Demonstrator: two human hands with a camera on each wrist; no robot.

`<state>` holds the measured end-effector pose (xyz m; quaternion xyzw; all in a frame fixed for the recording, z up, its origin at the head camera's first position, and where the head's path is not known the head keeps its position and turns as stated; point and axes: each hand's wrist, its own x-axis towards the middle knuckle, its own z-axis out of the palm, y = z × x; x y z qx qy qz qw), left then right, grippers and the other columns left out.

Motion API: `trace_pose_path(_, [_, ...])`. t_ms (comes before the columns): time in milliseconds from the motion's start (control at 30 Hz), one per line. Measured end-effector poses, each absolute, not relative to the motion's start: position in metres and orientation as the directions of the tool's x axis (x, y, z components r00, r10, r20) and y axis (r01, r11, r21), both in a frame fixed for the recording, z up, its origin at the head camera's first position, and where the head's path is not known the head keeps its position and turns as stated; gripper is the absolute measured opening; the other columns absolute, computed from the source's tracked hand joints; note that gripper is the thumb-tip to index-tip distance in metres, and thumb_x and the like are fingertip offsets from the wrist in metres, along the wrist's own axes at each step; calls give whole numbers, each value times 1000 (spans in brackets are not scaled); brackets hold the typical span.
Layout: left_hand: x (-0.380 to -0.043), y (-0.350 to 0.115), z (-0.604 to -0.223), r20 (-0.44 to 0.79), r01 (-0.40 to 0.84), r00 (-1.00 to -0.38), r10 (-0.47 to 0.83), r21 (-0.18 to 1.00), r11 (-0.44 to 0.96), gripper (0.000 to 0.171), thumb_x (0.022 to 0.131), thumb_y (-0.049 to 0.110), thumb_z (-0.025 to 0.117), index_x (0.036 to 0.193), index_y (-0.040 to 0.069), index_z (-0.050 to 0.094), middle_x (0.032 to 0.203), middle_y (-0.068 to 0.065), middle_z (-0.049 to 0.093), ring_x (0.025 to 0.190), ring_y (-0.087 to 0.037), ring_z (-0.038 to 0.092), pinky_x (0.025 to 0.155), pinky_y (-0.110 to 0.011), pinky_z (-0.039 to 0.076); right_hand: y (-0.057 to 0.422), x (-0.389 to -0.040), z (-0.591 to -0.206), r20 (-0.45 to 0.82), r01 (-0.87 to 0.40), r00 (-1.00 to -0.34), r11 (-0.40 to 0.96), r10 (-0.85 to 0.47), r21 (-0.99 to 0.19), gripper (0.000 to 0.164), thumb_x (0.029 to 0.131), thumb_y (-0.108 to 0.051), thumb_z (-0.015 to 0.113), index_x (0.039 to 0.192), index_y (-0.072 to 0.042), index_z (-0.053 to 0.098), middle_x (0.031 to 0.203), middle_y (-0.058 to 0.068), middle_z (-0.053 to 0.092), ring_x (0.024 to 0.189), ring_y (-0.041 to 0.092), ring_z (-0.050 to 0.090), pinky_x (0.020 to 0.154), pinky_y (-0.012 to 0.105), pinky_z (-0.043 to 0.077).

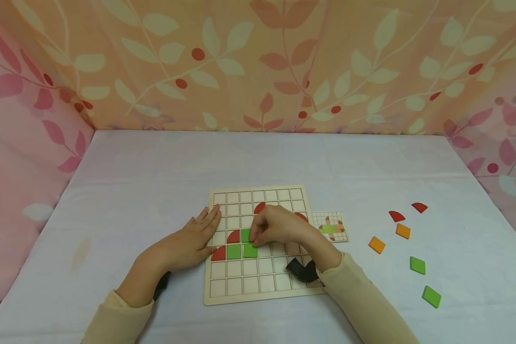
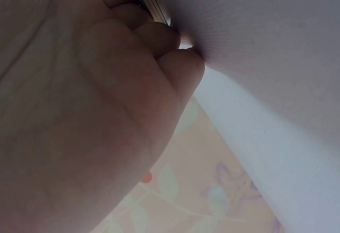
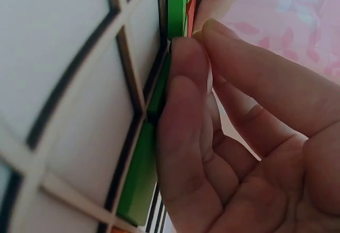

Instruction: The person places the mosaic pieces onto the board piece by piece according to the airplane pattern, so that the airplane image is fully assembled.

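Note:
A pale wooden grid board [image 1: 236,289] lies on the table. My left hand [image 1: 186,246] rests at its left edge, fingers spread over the rim; the left wrist view shows the fingertips [image 2: 183,71] beside the board's side. My right hand [image 1: 279,224] is over the middle of the board, thumb and forefinger pinching the corner of a green square tile [image 1: 250,251]. That tile sits slightly askew over its cell; in the right wrist view the green tile [image 3: 177,9] stands raised from the grid. Beside it are another green tile [image 1: 234,252] and red quarter-round tiles [image 1: 219,253].
A small pattern card [image 1: 332,227] lies at the board's right edge, partly under it. Farther right are loose red quarter-rounds [image 1: 397,216], orange squares [image 1: 376,245] and green squares [image 1: 431,296]. Patterned cloth [image 1: 258,67] walls the table's back and sides. A black strap [image 1: 301,271] hangs at my right wrist.

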<state>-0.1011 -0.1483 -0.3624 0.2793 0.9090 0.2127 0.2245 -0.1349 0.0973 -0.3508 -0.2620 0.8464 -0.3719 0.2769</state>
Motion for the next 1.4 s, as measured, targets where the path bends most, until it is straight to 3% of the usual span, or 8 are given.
trace_pose_path(367, [-100, -143, -366, -289, 419, -734, 615, 521, 744, 71, 97, 20, 52, 150, -2, 9, 158, -13, -1, 143, -34, -1, 112, -55, 9, 103, -125, -351, -297, -184, -724, 590, -622, -786, 11, 73, -1, 78, 78, -8, 71, 70, -6, 65, 67, 8, 61, 67, 24, 49])
trace_pose_path(633, [-99, -140, -368, -293, 411, -728, 620, 538, 736, 71, 96, 20, 52, 150, -2, 10, 158, -13, -1, 143, -34, -1, 112, -55, 9, 99, -117, -353, -287, -237, -766, 669, -575, -705, 21, 66, -4, 84, 71, -12, 65, 65, -8, 59, 64, 9, 56, 61, 24, 47])
trace_pose_path(933, [-98, -136, -371, -296, 409, -720, 628, 550, 728, 71, 96, 20, 52, 149, -2, 9, 157, -13, -1, 143, -34, -1, 112, -56, 9, 103, -115, -351, -298, -212, -781, 682, -548, -700, 19, 67, -4, 83, 73, -12, 66, 68, -6, 61, 65, 9, 57, 63, 24, 48])
trace_pose_path(1167, [-100, -146, -371, -268, 417, -731, 628, 553, 721, 73, 95, 19, 53, 149, -2, 9, 157, -14, -1, 142, -35, -1, 111, -57, 9, 136, -118, -349, -273, -125, -782, 571, -561, -812, 11, 75, 0, 75, 82, -4, 68, 73, 0, 66, 68, 13, 62, 66, 28, 52])
trace_pose_path(1400, [-106, -153, -367, -259, 414, -728, 635, 571, 709, 73, 96, 19, 53, 150, -2, 9, 158, -14, -2, 142, -36, -2, 111, -58, 7, 207, -105, -344, -265, -6, -882, 571, -390, -821, 12, 78, -7, 75, 87, -2, 68, 80, 4, 67, 72, 19, 60, 67, 25, 50])
